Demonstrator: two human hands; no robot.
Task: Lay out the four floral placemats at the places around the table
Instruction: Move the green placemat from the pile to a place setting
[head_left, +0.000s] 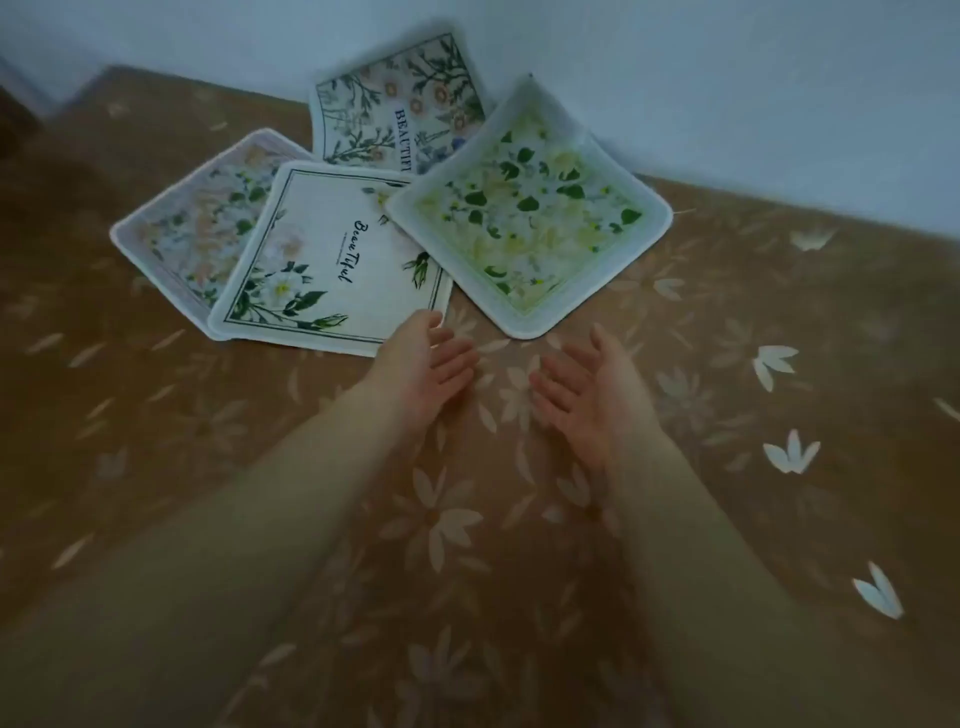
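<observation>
Four floral placemats lie fanned and overlapping at the far side of the table, near the wall. A green-and-yellow leafy mat (530, 218) is on the right. A white mat with script lettering (332, 260) is in front at the middle. A pale pink floral mat (192, 218) lies partly under it on the left. A mat with printed capital letters (395, 98) leans up against the wall behind them. My left hand (431, 364) hovers palm inward just below the white mat's corner, fingers apart and holding nothing. My right hand (587, 389) faces it, also open.
The table is covered by a brown cloth with pale daisy petals (727, 364). A light wall (727, 78) runs along the far edge, right behind the mats. My sleeved forearms reach in from the bottom.
</observation>
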